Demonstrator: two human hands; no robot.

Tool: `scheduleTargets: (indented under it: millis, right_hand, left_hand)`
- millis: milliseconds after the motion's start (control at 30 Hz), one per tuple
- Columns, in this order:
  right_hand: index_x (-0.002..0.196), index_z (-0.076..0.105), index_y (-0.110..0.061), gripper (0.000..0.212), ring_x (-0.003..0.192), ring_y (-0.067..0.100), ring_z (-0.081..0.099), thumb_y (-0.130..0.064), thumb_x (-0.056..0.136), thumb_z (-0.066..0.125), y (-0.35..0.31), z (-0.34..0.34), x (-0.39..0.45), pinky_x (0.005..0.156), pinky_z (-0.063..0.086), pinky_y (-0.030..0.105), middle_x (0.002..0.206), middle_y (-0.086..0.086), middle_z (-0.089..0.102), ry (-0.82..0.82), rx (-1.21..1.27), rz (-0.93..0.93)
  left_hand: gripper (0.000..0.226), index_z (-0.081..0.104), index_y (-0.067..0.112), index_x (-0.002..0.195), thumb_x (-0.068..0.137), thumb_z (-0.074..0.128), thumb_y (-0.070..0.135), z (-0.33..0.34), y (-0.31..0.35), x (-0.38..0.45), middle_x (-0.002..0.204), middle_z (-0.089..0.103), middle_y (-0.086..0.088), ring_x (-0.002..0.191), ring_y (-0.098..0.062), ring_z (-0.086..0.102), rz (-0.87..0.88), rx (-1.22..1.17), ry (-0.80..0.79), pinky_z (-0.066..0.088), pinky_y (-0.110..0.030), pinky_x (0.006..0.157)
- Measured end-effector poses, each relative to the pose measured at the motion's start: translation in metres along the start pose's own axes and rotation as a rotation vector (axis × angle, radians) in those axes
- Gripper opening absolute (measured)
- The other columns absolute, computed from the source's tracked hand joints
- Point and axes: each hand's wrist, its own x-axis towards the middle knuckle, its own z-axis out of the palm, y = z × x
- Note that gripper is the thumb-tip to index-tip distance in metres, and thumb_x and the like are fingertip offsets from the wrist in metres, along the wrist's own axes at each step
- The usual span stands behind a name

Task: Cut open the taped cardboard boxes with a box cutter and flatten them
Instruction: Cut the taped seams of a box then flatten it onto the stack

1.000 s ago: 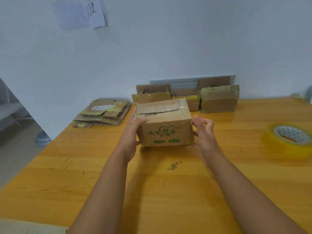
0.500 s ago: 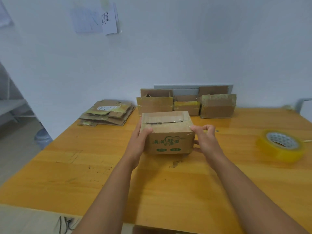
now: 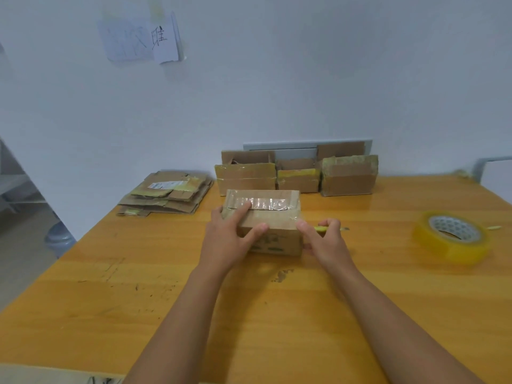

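Note:
A small taped cardboard box (image 3: 274, 214) with green print on its front stands in the middle of the wooden table (image 3: 249, 314). Clear tape runs along its top. My left hand (image 3: 230, 239) holds the box's near left corner, index finger lying on the taped top and thumb at the front top edge. Just right of the box, my right hand (image 3: 324, 239) grips a yellow box cutter (image 3: 321, 228). The cutter's tip sticks out to the right, away from the box.
A roll of yellow tape (image 3: 453, 236) lies at the right. A stack of flattened cardboard (image 3: 166, 194) sits at the back left. Several taped boxes (image 3: 347, 174) line the wall behind. A water bottle (image 3: 58, 239) stands on the floor past the left edge.
My left hand has slid from the box's left side onto its top front corner. My right hand has come off the right side, and the cutter now shows in it.

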Motion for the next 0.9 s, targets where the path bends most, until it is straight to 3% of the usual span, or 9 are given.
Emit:
scheduleTargets:
  millis: [133, 200, 333, 433, 533, 633, 700, 767, 900]
  right_hand:
    - [0.112, 0.041, -0.023, 0.070, 0.061, 0.010, 0.071, -0.079, 0.074, 0.057, 0.001, -0.001, -0.002, 0.051, 0.055, 0.024, 0.099, -0.004, 0.063, 0.003, -0.118, -0.028]
    - [0.111, 0.042, -0.022, 0.070, 0.062, 0.012, 0.071, -0.080, 0.075, 0.056, -0.001, -0.001, -0.002, 0.054, 0.059, 0.029, 0.096, -0.004, 0.065, 0.030, -0.141, -0.015]
    - [0.110, 0.042, -0.021, 0.074, 0.074, 0.020, 0.072, -0.083, 0.071, 0.055, -0.006, -0.001, -0.006, 0.072, 0.060, 0.047, 0.097, -0.002, 0.065, 0.023, -0.154, -0.012]
    - [0.107, 0.041, -0.025, 0.086, 0.087, 0.021, 0.069, -0.093, 0.055, 0.054, -0.004, -0.005, -0.014, 0.077, 0.058, 0.048, 0.100, 0.000, 0.063, -0.075, -0.170, -0.042]
    - [0.110, 0.039, -0.031, 0.089, 0.096, 0.016, 0.066, -0.092, 0.049, 0.061, 0.007, -0.017, -0.015, 0.081, 0.058, 0.042, 0.109, -0.004, 0.064, -0.163, -0.087, -0.041]
    - [0.105, 0.040, -0.030, 0.055, 0.102, 0.010, 0.065, -0.055, 0.072, 0.077, 0.014, -0.025, -0.006, 0.083, 0.056, 0.032, 0.112, -0.011, 0.068, -0.145, -0.014, -0.136]
    - [0.097, 0.042, -0.027, 0.035, 0.101, -0.003, 0.065, -0.029, 0.085, 0.076, 0.016, -0.022, 0.002, 0.076, 0.052, 0.016, 0.105, -0.019, 0.071, -0.063, 0.024, -0.262]
    - [0.097, 0.041, -0.026, 0.034, 0.104, -0.013, 0.060, -0.023, 0.088, 0.073, 0.012, -0.014, 0.008, 0.077, 0.048, 0.008, 0.111, -0.026, 0.065, -0.051, 0.055, -0.334]
    - [0.098, 0.033, -0.031, 0.036, 0.106, -0.017, 0.054, -0.029, 0.092, 0.068, 0.000, 0.004, 0.028, 0.082, 0.048, 0.010, 0.129, -0.022, 0.050, -0.098, 0.170, -0.258]
  left_hand:
    - [0.087, 0.036, 0.056, 0.140, 0.065, 0.028, 0.098, -0.006, 0.000, 0.002, 0.151, 0.024, -0.004, 0.136, -0.034, 0.036, -0.045, 0.147, -0.098, 0.043, -0.047, 0.103]
    - [0.081, 0.037, 0.054, 0.140, 0.071, 0.027, 0.094, -0.004, 0.006, 0.003, 0.153, 0.022, -0.005, 0.138, -0.035, 0.029, -0.062, 0.181, -0.114, 0.036, -0.050, 0.108]
    - [0.056, 0.050, 0.039, 0.133, 0.089, 0.023, 0.060, 0.012, 0.028, 0.006, 0.164, 0.010, -0.002, 0.150, -0.025, -0.004, 0.093, 0.341, 0.006, -0.004, -0.047, 0.119]
    - [0.055, 0.047, 0.030, 0.142, 0.093, 0.025, 0.041, 0.019, 0.044, 0.010, 0.160, 0.028, 0.000, 0.148, -0.023, 0.017, 0.266, 0.318, -0.067, 0.017, -0.043, 0.119]
    - [0.051, 0.047, 0.035, 0.141, 0.093, 0.034, 0.045, 0.013, 0.046, 0.026, 0.148, 0.042, 0.006, 0.135, -0.021, 0.033, 0.228, 0.325, -0.163, 0.036, -0.041, 0.105]
    - [0.046, 0.052, 0.039, 0.135, 0.090, 0.046, 0.047, 0.005, 0.053, 0.047, 0.131, 0.047, 0.005, 0.127, -0.021, 0.038, 0.236, 0.379, -0.254, 0.036, -0.037, 0.096]
    - [0.041, 0.056, 0.038, 0.127, 0.087, 0.052, 0.047, 0.004, 0.056, 0.057, 0.131, 0.045, 0.005, 0.130, -0.022, 0.037, 0.258, 0.359, -0.284, 0.032, -0.038, 0.100]
    - [0.041, 0.053, 0.038, 0.127, 0.087, 0.051, 0.046, 0.007, 0.055, 0.061, 0.142, 0.044, 0.004, 0.136, -0.025, 0.033, 0.256, 0.309, -0.323, 0.029, -0.044, 0.107]
    - [0.052, 0.045, 0.039, 0.131, 0.082, 0.039, 0.052, 0.011, 0.052, 0.058, 0.142, 0.049, 0.006, 0.127, -0.017, 0.041, 0.246, 0.260, -0.334, 0.033, -0.035, 0.091]
